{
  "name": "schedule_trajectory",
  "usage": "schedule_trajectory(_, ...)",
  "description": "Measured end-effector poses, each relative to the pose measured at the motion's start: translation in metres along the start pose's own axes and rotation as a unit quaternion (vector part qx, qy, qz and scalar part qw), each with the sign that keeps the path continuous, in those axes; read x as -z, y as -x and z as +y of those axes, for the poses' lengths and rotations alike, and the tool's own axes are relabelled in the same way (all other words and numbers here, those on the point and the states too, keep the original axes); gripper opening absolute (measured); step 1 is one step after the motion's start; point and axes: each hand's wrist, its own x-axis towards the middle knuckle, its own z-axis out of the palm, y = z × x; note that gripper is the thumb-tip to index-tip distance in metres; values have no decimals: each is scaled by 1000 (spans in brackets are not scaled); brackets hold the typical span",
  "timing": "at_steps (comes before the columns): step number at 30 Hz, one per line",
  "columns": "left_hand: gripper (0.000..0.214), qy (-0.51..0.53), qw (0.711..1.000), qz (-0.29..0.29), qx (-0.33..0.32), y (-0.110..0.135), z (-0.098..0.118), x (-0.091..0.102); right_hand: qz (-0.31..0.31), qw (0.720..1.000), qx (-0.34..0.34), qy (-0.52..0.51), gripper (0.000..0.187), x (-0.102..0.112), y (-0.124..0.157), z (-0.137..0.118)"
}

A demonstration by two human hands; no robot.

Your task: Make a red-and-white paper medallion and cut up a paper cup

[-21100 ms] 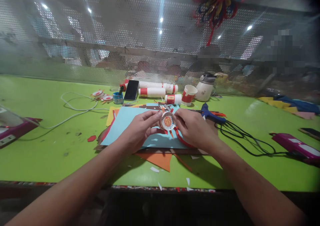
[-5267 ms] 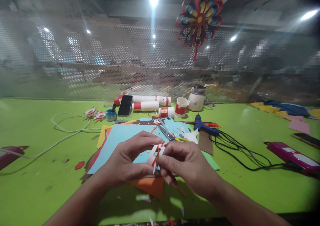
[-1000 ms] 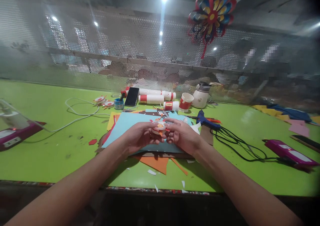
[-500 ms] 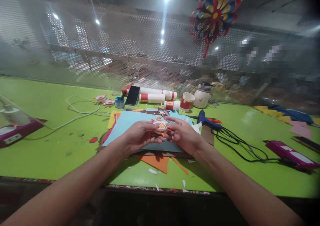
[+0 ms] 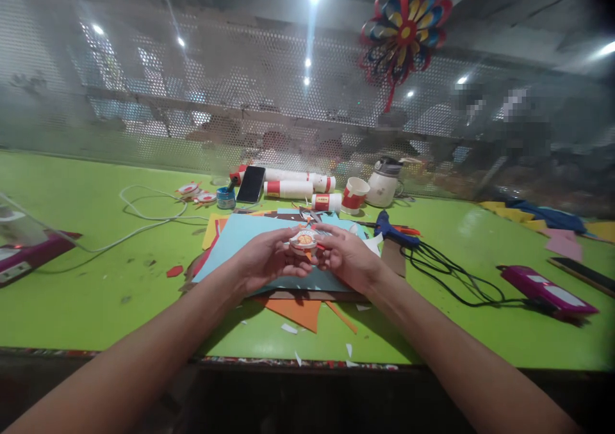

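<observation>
Between my two hands is a small round white paper craft piece [image 5: 303,241] with an orange pattern on top and red and orange bits at its edge. My left hand [image 5: 266,260] grips its left side, thumb on top and fingers below. On the other side my right hand [image 5: 348,255] pinches the edge between thumb and fingers. Both hands are above a light blue paper sheet [image 5: 225,245], which lies on other coloured sheets. Scissors, partly hidden, lie just beyond my hands. A blue glue gun [image 5: 391,230] rests to the right.
Behind the sheets stand paper cups [image 5: 355,196], a phone [image 5: 251,184], a blue paint jar [image 5: 226,198] and a white kettle [image 5: 384,183]. Two similar round pieces [image 5: 204,197] lie back left. Purple power strips [image 5: 548,291] with cables flank the work area. Paper scraps [image 5: 298,312] lie in front.
The whole view has shifted slightly, with things appearing a little further left. The round piece is tilted a bit differently, showing more of its patterned top; both hands still hold it.
</observation>
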Motion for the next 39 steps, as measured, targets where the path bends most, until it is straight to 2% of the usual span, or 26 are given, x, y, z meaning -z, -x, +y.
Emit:
schedule_trajectory(3, 29, 0, 1000, 13, 9, 0, 0, 1, 7, 1000, 2, 3, 42, 2, -1, 2)
schedule_trajectory(11, 15, -6, 998, 53, -17, -4, -4, 4, 17, 999, 4, 40, 42, 1, -2, 3)
schedule_trajectory(13, 17, 4, 998, 55, -44, -4, -2, 3, 42, 997, 29, 63, 39, 1, -2, 2)
schedule_trajectory(16, 17, 46, 991, 98, -83, -3, 3, 2, 115, 983, 98, 100, 31, 1, 0, 0)
schedule_trajectory(18, 16, 76, 985, 129, -82, -3, 6, 4, 154, 960, 172, 157, 24, -3, 3, 1)
schedule_trajectory(19, 17, 83, 984, 134, -77, -3, 6, 5, 159, 939, 221, 212, 20, -6, 5, 2)
schedule_trajectory(20, 17, 84, 985, 134, -73, -4, 6, 6, 151, 905, 276, 285, 16, -9, 7, 3)
schedule_trajectory(23, 16, 82, 986, 129, -66, -6, 3, 10, 105, 770, 401, 485, 18, -18, 12, 9)
schedule_trajectory(24, 15, 80, 986, 127, -66, -7, 1, 10, 98, 738, 419, 519, 21, -20, 13, 11)
schedule_trajectory(26, 14, 75, 987, 123, -70, -8, -2, 11, 100, 695, 434, 564, 28, -23, 15, 13)
schedule_trajectory(28, 13, 66, 988, 119, -78, -9, -6, 10, 101, 671, 428, 597, 33, -24, 15, 14)
schedule_trajectory(30, 13, 57, 988, 110, -88, -9, -8, 8, 94, 658, 414, 622, 34, -25, 16, 13)
schedule_trajectory(34, 17, 47, 990, 84, -100, -9, -9, 6, 75, 654, 394, 642, 31, -26, 19, 11)
schedule_trajectory(39, 19, 44, 991, 73, -102, -7, -5, 4, 62, 649, 400, 644, 33, -24, 22, 10)
